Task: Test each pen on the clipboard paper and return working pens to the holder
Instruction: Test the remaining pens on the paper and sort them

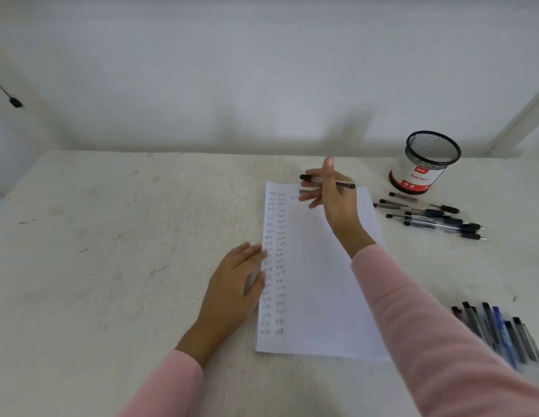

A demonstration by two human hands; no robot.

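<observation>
Table (111,251), left half: bare surface, a wide approach for you.
Paper (322,281): lies flat; your left hand (241,278) rests on its left edge.
Holder (427,164): upright, far right, mouth facing up. Bare table lies between it and your right hand (331,194), which is raised and holding a pen (326,181).
Loose pens (430,216): strewn just in front of the Holder, barring a low approach.
Pen cluster (500,335): near right, blurred, perhaps partly under your sleeve (412,311).
</observation>
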